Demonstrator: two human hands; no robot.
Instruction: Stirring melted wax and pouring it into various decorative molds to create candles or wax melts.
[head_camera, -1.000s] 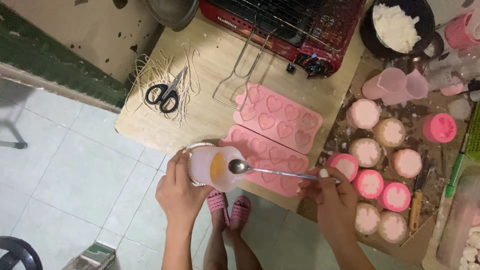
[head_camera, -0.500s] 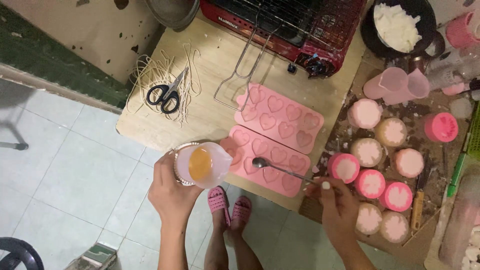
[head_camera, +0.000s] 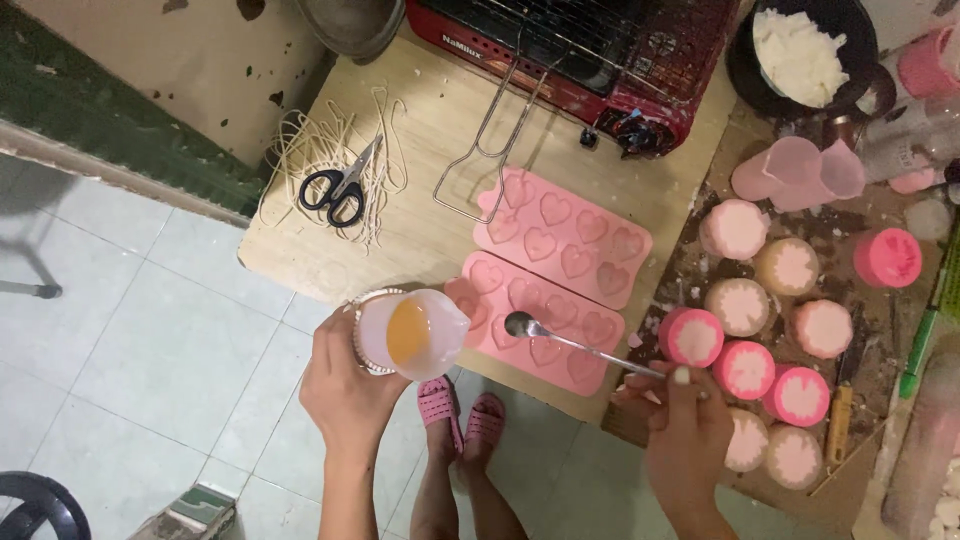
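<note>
My left hand (head_camera: 345, 385) grips a translucent pink measuring cup (head_camera: 412, 335) with orange liquid inside, tilted with its spout toward the near pink heart mould (head_camera: 545, 330). My right hand (head_camera: 680, 425) holds a metal spoon (head_camera: 560, 335) by its handle end, the bowl hovering over that mould's left part, just right of the cup's spout. A second pink heart mould (head_camera: 562, 237) lies behind it on the wooden board (head_camera: 440, 230).
Black scissors (head_camera: 338, 185) lie on a pile of string at the board's left. A red grill (head_camera: 570, 50) with wire tongs (head_camera: 490, 140) stands behind. Several round pink moulds (head_camera: 745, 310), pink cups (head_camera: 795, 172) and a black bowl of white wax (head_camera: 800, 50) fill the right. My feet in pink sandals (head_camera: 458, 415) are below.
The spoon has come out of the cup and moved right over the near mould. The cup has tipped so its opening and spout face the mould.
</note>
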